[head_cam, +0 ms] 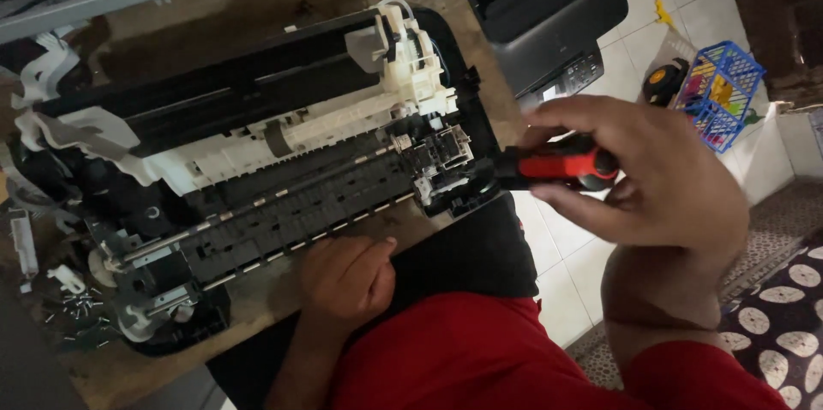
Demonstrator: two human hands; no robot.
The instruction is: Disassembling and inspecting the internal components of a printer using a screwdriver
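I am holding a red-and-black screwdriver [557, 165] in my right hand [651, 178], fingers wrapped round the handle, its black shaft pointing toward nine o'clock into the right end of the opened printer [283, 178]. The tip is sitting at the black-and-white mechanism [441, 161] at the printer's three o'clock corner — I cannot tell whether it is seated in a screw head. My left hand [347, 277] is resting as a loose fist on the table [257, 290], just beside the printer's front edge at six o'clock, gripping nothing I can see.

To do this well, I judge the shaft should be lying straight along the screw's axis, with steady pressure inward so the tip is not slipping off and chewing the head. The left hand would serve better bracing the printer body — the chassis looks light and free to slide on the table.

Loose screws [81, 307] are lying at the printer's eight o'clock, near small white parts [64, 277]. A second printer [549, 11] is sitting at one o'clock, and a blue basket [720, 93] on the tiled floor [566, 264] at three o'clock.
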